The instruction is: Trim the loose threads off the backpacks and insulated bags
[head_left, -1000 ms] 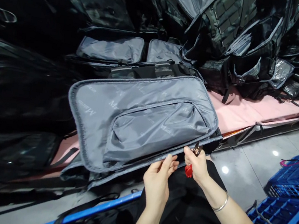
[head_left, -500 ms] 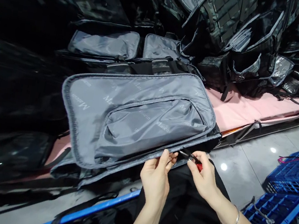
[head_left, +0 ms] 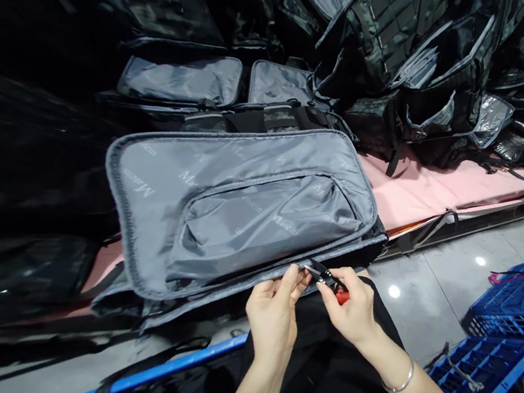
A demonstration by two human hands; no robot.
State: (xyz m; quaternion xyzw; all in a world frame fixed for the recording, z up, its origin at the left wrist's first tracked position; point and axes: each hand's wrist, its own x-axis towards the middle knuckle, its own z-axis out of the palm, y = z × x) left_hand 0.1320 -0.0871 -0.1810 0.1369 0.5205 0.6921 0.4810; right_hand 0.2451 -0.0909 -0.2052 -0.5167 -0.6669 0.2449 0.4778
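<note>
We've pink surface [head_left: 415,190], tiled flr [head_left: 439,292]; bag [head_left: 156,207] long axis approx L–R; L hand [head_left: 275,313] pinches edge, R hand [head_left: 353,309] grips snips [head_left: 322,274] pointing fwd-L.

pink tbl [head_left: 419,197], gry-lined bag [head_left: 153,233], blk bags [head_left: 374,124] atop

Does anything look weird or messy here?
The grey-lined bag shows no clear damage. Slightly odd: a pink strand on the farther blue crate and a grey cord on the nearer blue crate look like stray scraps.

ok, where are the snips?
Head view, lower right of centre: the snips are in the right hand, blades beside the left hand by the bag's gray lining.
</note>
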